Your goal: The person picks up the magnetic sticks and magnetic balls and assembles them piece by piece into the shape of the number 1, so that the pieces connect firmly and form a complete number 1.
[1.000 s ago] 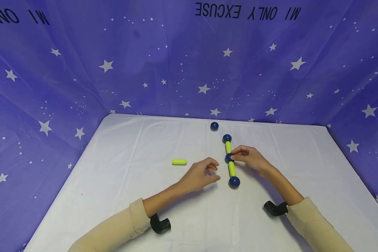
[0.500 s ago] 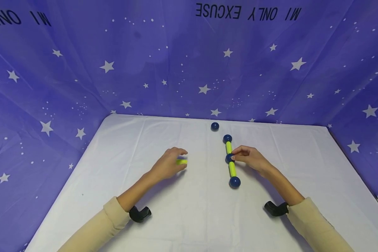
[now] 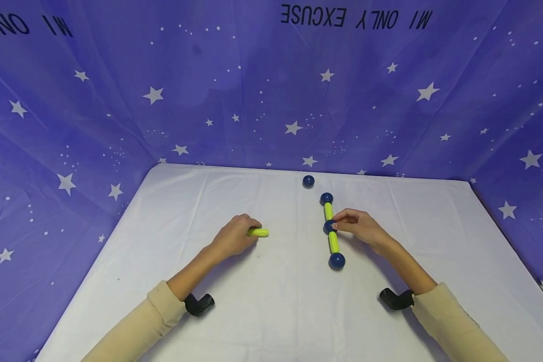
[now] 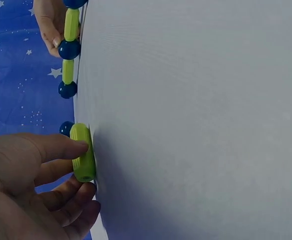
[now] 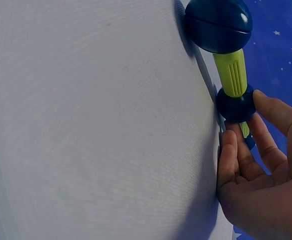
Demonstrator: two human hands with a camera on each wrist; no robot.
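Observation:
My left hand (image 3: 237, 236) pinches a short yellow-green rod (image 4: 84, 155) between thumb and fingers, low over the white cloth. To the right lies a chain of blue balls joined by two yellow-green rods, running away from me. My right hand (image 3: 361, 227) holds the chain's middle ball (image 5: 236, 104) with thumb and fingertips. The chain's near ball (image 3: 337, 261) and far ball (image 3: 327, 199) rest on the cloth, each at the end of a rod.
A loose blue ball (image 3: 308, 181) sits beyond the chain, close to the far edge of the white-covered table (image 3: 163, 201). Purple star-patterned curtains (image 3: 235, 90) stand behind the table and at both sides.
My left hand has moved left, away from beside the chain, and taken hold of the loose rod. The right hand and the chain have stayed in place.

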